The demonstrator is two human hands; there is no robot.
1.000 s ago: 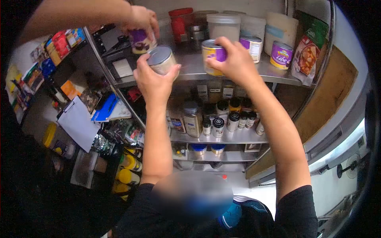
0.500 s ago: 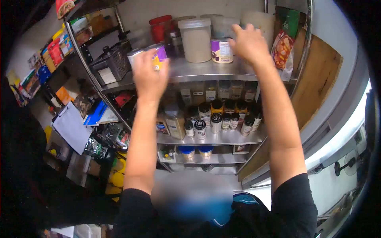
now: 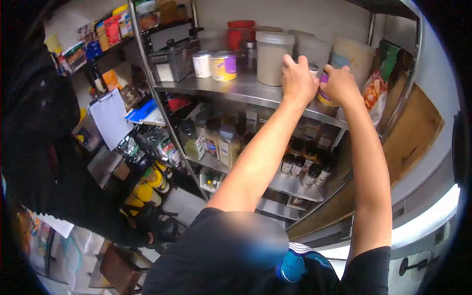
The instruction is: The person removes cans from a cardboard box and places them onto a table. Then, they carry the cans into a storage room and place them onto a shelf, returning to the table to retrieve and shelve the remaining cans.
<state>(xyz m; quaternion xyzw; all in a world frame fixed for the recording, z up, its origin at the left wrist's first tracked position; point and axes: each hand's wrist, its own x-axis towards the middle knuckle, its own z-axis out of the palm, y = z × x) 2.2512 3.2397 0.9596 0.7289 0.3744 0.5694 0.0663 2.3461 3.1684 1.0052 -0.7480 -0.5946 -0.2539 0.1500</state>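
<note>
On the metal shelf [image 3: 246, 96], my left hand [image 3: 299, 81] is curled over a can that it mostly hides. Just right of it, my right hand [image 3: 341, 84] grips a purple and yellow can [image 3: 324, 98] near the shelf's front edge. A tall lidded tub [image 3: 273, 58] stands left of my left hand. Farther left, a white-labelled can [image 3: 202, 64] and a yellow and purple can [image 3: 224, 66] sit side by side.
A black basket [image 3: 174, 64] is at the shelf's left end. A red and green bag [image 3: 377, 88] stands at the right. Spice jars [image 3: 310, 175] fill the shelf below. A dark-clothed person [image 3: 44, 123] is at the far left.
My left hand has left the cans at the left and moved right, beside my right hand. My right hand has come down onto a can. The view has turned and shifted.
</note>
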